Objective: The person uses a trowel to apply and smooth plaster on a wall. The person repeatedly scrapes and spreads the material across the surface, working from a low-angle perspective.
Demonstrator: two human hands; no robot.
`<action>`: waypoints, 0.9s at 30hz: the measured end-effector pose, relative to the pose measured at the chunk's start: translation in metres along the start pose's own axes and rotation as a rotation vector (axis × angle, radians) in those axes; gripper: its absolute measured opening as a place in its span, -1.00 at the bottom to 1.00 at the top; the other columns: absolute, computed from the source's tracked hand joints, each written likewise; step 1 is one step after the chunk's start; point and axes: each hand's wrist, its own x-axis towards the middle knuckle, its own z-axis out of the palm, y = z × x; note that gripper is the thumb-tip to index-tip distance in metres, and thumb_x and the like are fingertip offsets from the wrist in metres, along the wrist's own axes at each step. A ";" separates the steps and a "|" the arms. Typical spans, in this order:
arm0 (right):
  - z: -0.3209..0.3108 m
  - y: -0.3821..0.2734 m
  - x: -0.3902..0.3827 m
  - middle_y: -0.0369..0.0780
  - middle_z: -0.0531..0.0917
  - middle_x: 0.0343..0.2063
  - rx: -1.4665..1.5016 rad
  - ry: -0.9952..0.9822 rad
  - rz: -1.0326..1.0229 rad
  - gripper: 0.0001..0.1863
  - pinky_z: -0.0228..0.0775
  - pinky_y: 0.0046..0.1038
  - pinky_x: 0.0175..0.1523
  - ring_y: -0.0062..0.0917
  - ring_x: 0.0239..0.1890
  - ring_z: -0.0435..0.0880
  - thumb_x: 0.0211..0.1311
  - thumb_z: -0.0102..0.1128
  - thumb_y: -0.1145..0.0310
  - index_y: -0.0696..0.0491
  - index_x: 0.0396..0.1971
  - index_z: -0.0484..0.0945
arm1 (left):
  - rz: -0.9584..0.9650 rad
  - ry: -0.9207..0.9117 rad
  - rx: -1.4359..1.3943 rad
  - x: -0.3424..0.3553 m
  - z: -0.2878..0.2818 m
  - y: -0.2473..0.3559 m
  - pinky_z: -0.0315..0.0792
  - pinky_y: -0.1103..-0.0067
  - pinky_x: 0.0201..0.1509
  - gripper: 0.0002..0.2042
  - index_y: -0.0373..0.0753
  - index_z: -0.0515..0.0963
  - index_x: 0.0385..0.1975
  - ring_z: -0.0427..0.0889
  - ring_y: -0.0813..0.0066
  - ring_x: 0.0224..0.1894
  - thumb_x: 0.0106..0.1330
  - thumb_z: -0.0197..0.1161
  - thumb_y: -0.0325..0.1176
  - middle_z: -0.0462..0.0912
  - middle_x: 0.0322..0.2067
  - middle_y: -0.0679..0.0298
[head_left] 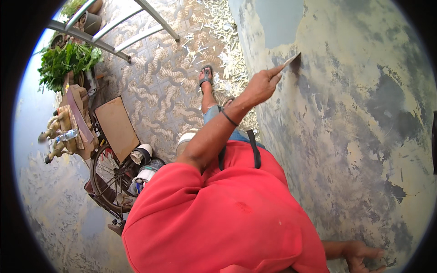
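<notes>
My left hand (264, 85) is closed round a scraper (292, 59), its index finger stretched along the tool. The dark tip of the blade meets the wall (337, 136), just below a bare grey-blue patch (278, 22). Most of the scraper's handle is hidden in my fingers. The wall is mottled with pale yellow, grey and darker worn spots. At the lower right, my right hand (362, 255) is open, fingers apart, resting at the wall's surface with nothing visible in it.
Pale flakes (227, 41) litter the patterned tile floor (154, 95) along the wall's foot. A metal ladder (157, 18) stands at the upper left. Left of me are a bicycle wheel (92, 170), a brown board (117, 127), white containers (144, 152) and leafy plants (63, 66).
</notes>
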 end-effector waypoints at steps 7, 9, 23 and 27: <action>0.002 -0.005 0.002 -0.02 0.29 0.34 0.021 -0.002 0.012 -0.29 0.35 -0.10 0.33 -0.14 0.35 0.39 0.44 0.30 -0.04 0.15 0.35 0.36 | -0.059 0.080 -0.107 0.059 -0.007 -0.006 0.57 0.36 0.06 -0.58 -0.33 0.49 0.32 0.78 0.05 -0.10 0.55 0.06 -0.31 0.74 -0.14 -0.25; 0.003 -0.007 0.001 -0.02 0.29 0.34 0.033 -0.016 0.028 -0.29 0.36 -0.10 0.33 -0.14 0.35 0.40 0.44 0.30 -0.05 0.15 0.35 0.36 | 0.002 0.014 -0.041 0.044 -0.012 -0.009 0.56 0.37 0.08 -0.58 -0.32 0.49 0.32 0.77 0.04 -0.07 0.56 0.06 -0.29 0.74 -0.12 -0.24; -0.003 0.032 0.003 -0.03 0.67 -0.23 -0.174 0.099 -0.249 -0.49 0.50 -0.26 -0.07 -0.29 -0.20 0.64 0.27 0.51 0.18 0.32 -0.07 0.58 | -0.021 -0.013 -0.020 0.022 -0.001 -0.017 0.45 0.52 0.23 -0.56 -0.18 0.45 0.40 0.65 0.47 0.03 0.58 0.08 -0.24 0.77 -0.07 0.01; 0.002 -0.002 -0.002 -0.05 0.29 0.34 0.007 -0.022 -0.022 -0.28 0.35 -0.14 0.33 -0.18 0.34 0.39 0.46 0.26 -0.09 0.14 0.35 0.34 | -0.070 -0.012 -0.089 0.030 -0.009 -0.026 0.49 0.48 0.19 -0.57 -0.17 0.48 0.38 0.69 0.35 0.01 0.57 0.09 -0.24 0.76 -0.08 -0.05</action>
